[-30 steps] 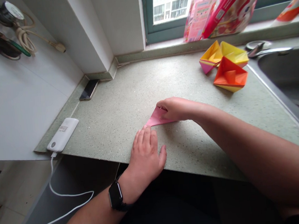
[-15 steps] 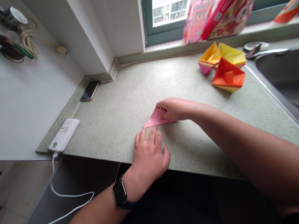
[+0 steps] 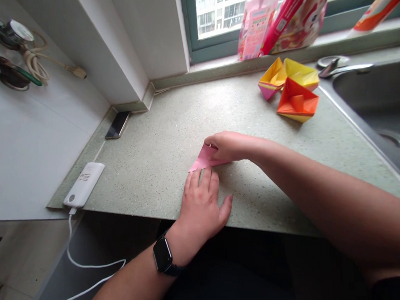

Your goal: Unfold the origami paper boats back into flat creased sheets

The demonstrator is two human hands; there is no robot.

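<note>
On the left, a white power bank (image 3: 84,184) is set near the counter's edge, its plug turned toward that edge, so the white cable (image 3: 69,252) can be let down over the side. Slightly farther off, a dark phone (image 3: 117,125) is laid flat by the wall, probably so that it is not knocked by the arms.

In the middle, the pink paper (image 3: 202,158) lies on the speckled counter (image 3: 145,163). Its near edge is met by the fingertips of the left hand (image 3: 200,205), which is opened flat, thumb spread, with nothing gripped — a posture suited to pressing or steadying. The paper's right part is held between the thumb and curled fingers of the right hand (image 3: 232,146), seemingly so that slipping is prevented; what is covered by that hand cannot be told.

At the far right, three folded paper shapes (image 3: 297,100) are grouped beside the sink (image 3: 390,102) — apart from both hands, perhaps so that they are not crushed.
</note>
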